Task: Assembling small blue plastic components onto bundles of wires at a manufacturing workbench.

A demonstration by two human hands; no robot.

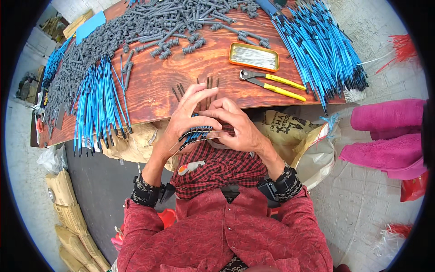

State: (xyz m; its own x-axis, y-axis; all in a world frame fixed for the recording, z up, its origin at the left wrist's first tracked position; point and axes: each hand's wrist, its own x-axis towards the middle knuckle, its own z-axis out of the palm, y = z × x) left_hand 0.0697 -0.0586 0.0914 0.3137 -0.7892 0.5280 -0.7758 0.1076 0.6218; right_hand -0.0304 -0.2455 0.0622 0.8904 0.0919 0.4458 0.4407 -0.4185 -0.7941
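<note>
Just off the table's front edge, my left hand (189, 111) is closed around a small bundle of thin blue-and-black rods (195, 134). Dark rod tips stick out beyond its fingers, over the wood. My right hand (235, 124) meets it from the right, thumb and fingers pinched at a thin metal wire (216, 132) beside the bundle. Part of the bundle is covered by the fingers. Nearby on the table are end-cutting pliers (283, 87) with yellow handles and an orange-rimmed tin (232, 60) holding many straight thin wires (253, 56).
Grey ribbed plastic fittings (149, 25) are heaped across the back of the wooden table (154, 97). Blue rods with black ends lie in piles at the left (99, 99) and right (321, 50). A printed sack (283, 122) stands under the right front edge; magenta cloth (385, 136) is further right.
</note>
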